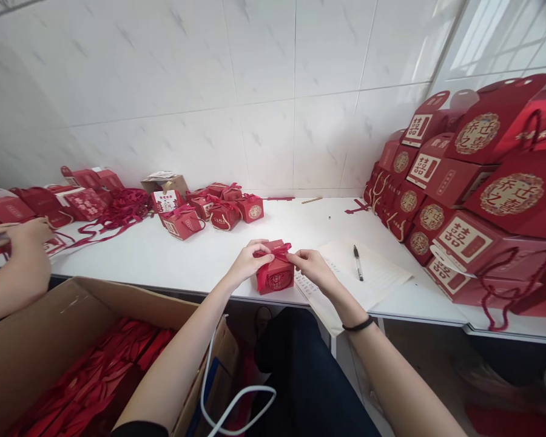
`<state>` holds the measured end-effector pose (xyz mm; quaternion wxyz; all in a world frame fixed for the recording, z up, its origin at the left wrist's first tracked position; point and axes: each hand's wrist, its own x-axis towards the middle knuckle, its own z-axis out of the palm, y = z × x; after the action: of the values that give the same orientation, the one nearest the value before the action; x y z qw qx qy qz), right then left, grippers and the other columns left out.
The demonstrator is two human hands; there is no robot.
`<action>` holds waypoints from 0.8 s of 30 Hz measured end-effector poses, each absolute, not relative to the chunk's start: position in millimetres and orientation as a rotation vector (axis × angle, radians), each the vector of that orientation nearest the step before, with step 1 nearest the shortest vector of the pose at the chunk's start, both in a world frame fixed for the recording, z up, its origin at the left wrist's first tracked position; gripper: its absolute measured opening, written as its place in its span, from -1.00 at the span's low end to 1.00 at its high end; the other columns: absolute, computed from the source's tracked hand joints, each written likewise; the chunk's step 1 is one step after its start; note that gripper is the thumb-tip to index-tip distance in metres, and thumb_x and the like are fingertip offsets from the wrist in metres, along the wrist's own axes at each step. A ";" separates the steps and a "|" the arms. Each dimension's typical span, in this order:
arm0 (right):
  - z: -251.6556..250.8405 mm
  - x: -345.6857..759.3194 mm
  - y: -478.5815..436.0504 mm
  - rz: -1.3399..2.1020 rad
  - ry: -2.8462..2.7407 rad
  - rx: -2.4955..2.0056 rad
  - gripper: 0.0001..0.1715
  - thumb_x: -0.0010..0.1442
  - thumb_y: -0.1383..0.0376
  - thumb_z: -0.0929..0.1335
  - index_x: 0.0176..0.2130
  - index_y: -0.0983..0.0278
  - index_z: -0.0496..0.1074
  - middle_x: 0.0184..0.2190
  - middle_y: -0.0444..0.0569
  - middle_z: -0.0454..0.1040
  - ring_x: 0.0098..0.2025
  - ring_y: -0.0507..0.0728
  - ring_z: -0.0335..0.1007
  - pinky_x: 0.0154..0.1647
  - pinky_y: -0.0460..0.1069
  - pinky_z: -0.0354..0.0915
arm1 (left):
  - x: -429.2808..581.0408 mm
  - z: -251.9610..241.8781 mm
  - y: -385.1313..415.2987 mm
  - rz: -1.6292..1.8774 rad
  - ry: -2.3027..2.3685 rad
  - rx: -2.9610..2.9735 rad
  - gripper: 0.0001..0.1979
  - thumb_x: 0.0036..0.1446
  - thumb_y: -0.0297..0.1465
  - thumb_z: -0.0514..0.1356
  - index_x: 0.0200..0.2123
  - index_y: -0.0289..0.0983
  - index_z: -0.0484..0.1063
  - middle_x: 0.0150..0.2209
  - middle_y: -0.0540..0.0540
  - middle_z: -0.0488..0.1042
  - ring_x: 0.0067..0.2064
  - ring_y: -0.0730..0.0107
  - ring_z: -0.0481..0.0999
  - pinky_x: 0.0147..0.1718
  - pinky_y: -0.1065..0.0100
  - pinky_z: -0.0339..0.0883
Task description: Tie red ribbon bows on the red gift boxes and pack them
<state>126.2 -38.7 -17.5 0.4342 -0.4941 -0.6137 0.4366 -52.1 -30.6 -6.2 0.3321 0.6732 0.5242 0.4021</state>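
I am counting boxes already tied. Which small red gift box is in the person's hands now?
The small red gift box at the table's front edge, between the left hand and right hand; the others sit near the wall.

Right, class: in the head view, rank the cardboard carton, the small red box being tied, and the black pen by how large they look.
1. Cardboard carton, though it sits closest to the camera.
2. Small red box, between the left hand and right hand.
3. Black pen.
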 end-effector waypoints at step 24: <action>-23.8 122.5 -77.2 1.051 -1.381 -1.275 -0.61 -0.01 0.24 0.31 -0.67 0.23 0.04 -0.69 -0.23 0.08 -0.59 -0.01 -0.01 -0.52 -0.08 0.01 | -48.2 -3.7 -44.3 1.023 1.334 1.724 -0.96 -0.06 -0.40 0.19 -0.49 -0.24 0.40 0.00 -0.10 0.30 0.09 0.19 0.29 0.15 0.16 0.07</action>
<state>122.5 -77.2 -23.8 0.4743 -0.5211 -0.5648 0.4295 -48.2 -44.3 -3.7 0.3587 0.6684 0.5170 0.3965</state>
